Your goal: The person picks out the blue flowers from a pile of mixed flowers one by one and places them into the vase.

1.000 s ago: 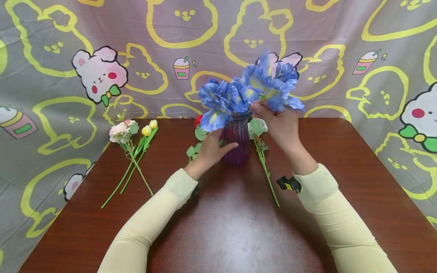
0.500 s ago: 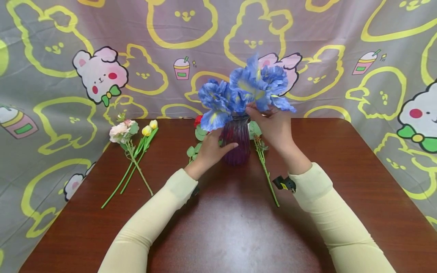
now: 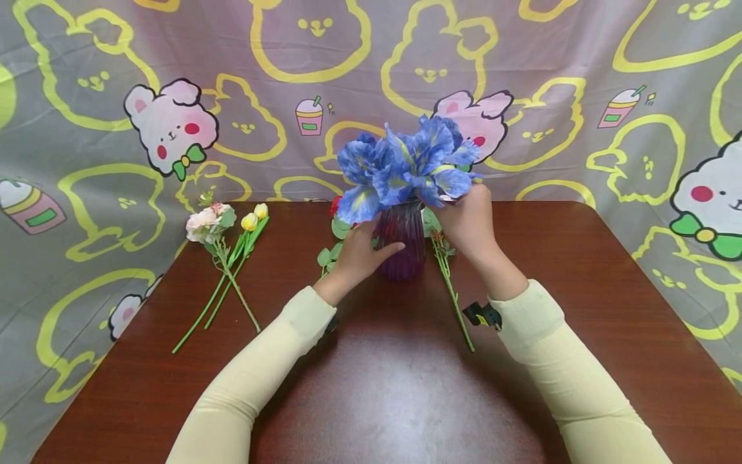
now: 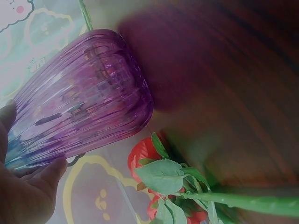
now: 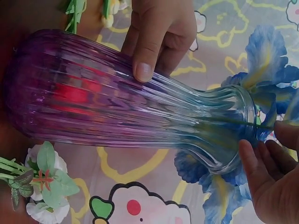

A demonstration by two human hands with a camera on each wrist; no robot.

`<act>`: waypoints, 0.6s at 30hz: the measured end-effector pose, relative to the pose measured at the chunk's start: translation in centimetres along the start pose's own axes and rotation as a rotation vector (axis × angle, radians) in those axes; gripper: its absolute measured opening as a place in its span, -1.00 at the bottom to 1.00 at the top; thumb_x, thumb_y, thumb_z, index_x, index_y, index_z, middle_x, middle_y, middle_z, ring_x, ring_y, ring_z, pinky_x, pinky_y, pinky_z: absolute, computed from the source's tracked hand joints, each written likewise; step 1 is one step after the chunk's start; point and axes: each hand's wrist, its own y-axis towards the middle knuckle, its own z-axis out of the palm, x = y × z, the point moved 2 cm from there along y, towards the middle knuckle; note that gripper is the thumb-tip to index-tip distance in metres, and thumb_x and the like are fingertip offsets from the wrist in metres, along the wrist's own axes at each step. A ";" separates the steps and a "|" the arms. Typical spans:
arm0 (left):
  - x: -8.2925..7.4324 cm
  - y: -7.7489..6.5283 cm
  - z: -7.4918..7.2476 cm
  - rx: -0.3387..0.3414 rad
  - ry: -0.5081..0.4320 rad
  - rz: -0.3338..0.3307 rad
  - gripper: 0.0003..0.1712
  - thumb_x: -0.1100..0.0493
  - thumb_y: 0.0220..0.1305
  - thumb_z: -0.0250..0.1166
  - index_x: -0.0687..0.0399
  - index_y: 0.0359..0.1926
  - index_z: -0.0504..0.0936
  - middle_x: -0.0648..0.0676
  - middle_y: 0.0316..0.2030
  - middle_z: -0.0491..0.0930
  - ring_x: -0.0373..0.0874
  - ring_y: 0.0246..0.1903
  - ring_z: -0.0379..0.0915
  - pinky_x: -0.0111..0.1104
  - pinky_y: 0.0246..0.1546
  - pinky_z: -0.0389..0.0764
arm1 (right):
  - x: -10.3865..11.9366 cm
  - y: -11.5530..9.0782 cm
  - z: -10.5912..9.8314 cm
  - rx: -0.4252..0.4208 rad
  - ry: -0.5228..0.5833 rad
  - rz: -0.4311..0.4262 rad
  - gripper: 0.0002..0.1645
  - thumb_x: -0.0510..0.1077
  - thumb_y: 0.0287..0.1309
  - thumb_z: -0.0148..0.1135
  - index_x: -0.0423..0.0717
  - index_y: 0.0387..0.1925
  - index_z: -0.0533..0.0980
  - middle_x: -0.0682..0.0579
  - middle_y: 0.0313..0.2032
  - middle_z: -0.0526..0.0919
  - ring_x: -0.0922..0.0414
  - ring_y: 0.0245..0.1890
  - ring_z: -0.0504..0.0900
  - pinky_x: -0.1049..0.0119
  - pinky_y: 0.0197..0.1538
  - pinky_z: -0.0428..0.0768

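A ribbed glass vase [image 3: 401, 258], purple below and blue-green toward its flared mouth, stands upright on the table. My left hand [image 3: 355, 258] grips its side, thumb across the front; the right wrist view shows this hand [image 5: 161, 37] around the vase's middle. Blue irises with yellow streaks [image 3: 365, 171] crowd over the mouth. My right hand [image 3: 468, 222] is at the rim under the right-hand iris [image 3: 431, 154], pinching its green stem, which runs into the vase mouth in the right wrist view. The flower heads partly hide the right fingertips in the head view.
Left on the table lie a pale pink flower stem [image 3: 203, 224] and yellow tulips [image 3: 249, 223]. Red roses [image 4: 142, 156] lie behind the left hand. A white flower stem [image 5: 49, 205] lies right of the vase. A cartoon-print cloth [image 3: 348, 84] hangs behind the table.
My right hand has moved left and down with the iris, bringing its bloom lower against the other blue flowers. My left hand and the vase have stayed put.
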 end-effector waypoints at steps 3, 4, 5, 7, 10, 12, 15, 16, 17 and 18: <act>0.0 0.0 0.0 0.004 0.003 -0.013 -0.04 -0.12 0.19 0.39 0.37 0.39 0.22 0.31 0.21 0.43 0.12 0.16 0.41 -0.08 0.08 0.48 | -0.1 -0.1 -0.1 -0.007 -0.037 0.009 -0.75 -0.25 0.02 0.45 -0.32 -0.26 0.63 -0.14 -0.42 0.69 0.07 -0.30 0.64 0.20 -0.27 0.54; 0.0 0.0 0.1 0.005 0.005 -0.013 -0.04 -0.12 0.19 0.39 0.38 0.39 0.22 0.31 0.20 0.44 0.12 0.16 0.41 -0.08 0.08 0.48 | -0.2 -0.1 -0.2 -0.009 -0.040 0.017 -0.78 -0.24 0.02 0.44 -0.32 -0.31 0.63 -0.13 -0.47 0.67 0.10 -0.35 0.62 0.24 -0.30 0.51; 0.0 0.0 0.1 0.003 0.004 -0.012 -0.04 -0.12 0.19 0.39 0.38 0.39 0.23 0.31 0.20 0.44 0.12 0.17 0.41 -0.08 0.09 0.48 | -0.2 -0.1 -0.2 -0.013 -0.037 0.030 -0.80 -0.22 0.03 0.43 -0.31 -0.36 0.62 -0.11 -0.51 0.65 0.14 -0.40 0.58 0.28 -0.33 0.48; 0.0 0.0 0.1 0.001 0.004 -0.011 -0.04 -0.12 0.19 0.39 0.38 0.39 0.23 0.30 0.18 0.46 0.12 0.16 0.41 -0.08 0.08 0.48 | -0.3 -0.2 -0.3 -0.018 -0.036 0.048 -0.81 -0.22 0.04 0.42 -0.30 -0.41 0.61 -0.08 -0.56 0.62 0.19 -0.47 0.51 0.34 -0.38 0.44; 0.0 0.1 0.2 0.002 0.009 -0.010 -0.05 -0.12 0.19 0.39 0.38 0.38 0.24 0.30 0.15 0.48 0.11 0.13 0.43 -0.09 0.07 0.49 | -0.4 -0.4 -0.5 -0.034 -0.029 0.062 -0.84 -0.25 0.03 0.40 -0.31 -0.45 0.61 -0.08 -0.58 0.61 0.25 -0.54 0.43 0.40 -0.43 0.40; 0.0 0.0 0.1 0.002 0.014 -0.010 -0.05 -0.12 0.18 0.40 0.38 0.38 0.25 0.31 0.12 0.50 0.12 0.11 0.45 -0.09 0.05 0.50 | -0.4 -0.4 -0.6 -0.044 -0.005 0.066 -0.86 -0.29 0.01 0.40 -0.34 -0.44 0.63 -0.10 -0.57 0.63 0.29 -0.56 0.44 0.42 -0.45 0.41; -0.1 0.0 0.0 0.007 0.017 -0.013 -0.05 -0.13 0.18 0.40 0.38 0.38 0.25 0.30 0.09 0.52 0.12 0.09 0.46 -0.09 0.02 0.51 | -0.6 -0.5 -0.9 -0.060 0.040 0.080 -0.87 -0.32 0.00 0.40 -0.37 -0.40 0.66 -0.13 -0.50 0.68 0.35 -0.54 0.53 0.47 -0.45 0.46; -0.1 0.0 0.0 0.011 0.015 -0.015 -0.05 -0.13 0.18 0.40 0.38 0.38 0.25 0.30 0.08 0.52 0.11 0.06 0.47 -0.10 -0.01 0.51 | -0.7 -0.5 -1.0 -0.062 0.061 0.088 -0.87 -0.33 0.00 0.39 -0.37 -0.38 0.67 -0.14 -0.46 0.70 0.35 -0.52 0.57 0.48 -0.44 0.48; -0.1 0.0 0.0 0.015 0.011 -0.019 -0.04 -0.13 0.18 0.40 0.37 0.38 0.25 0.30 0.08 0.52 0.10 0.06 0.48 -0.10 -0.03 0.52 | -0.7 -0.6 -1.0 -0.064 0.076 0.097 -0.86 -0.34 0.01 0.38 -0.37 -0.35 0.67 -0.15 -0.43 0.71 0.35 -0.49 0.61 0.49 -0.43 0.51; -0.1 0.0 -0.1 0.021 0.006 -0.026 -0.04 -0.13 0.18 0.39 0.37 0.38 0.24 0.30 0.08 0.52 0.10 0.05 0.48 -0.11 -0.04 0.52 | -0.8 -0.6 -1.1 -0.064 0.088 0.107 -0.86 -0.35 0.02 0.36 -0.36 -0.32 0.68 -0.15 -0.39 0.72 0.34 -0.46 0.64 0.50 -0.41 0.53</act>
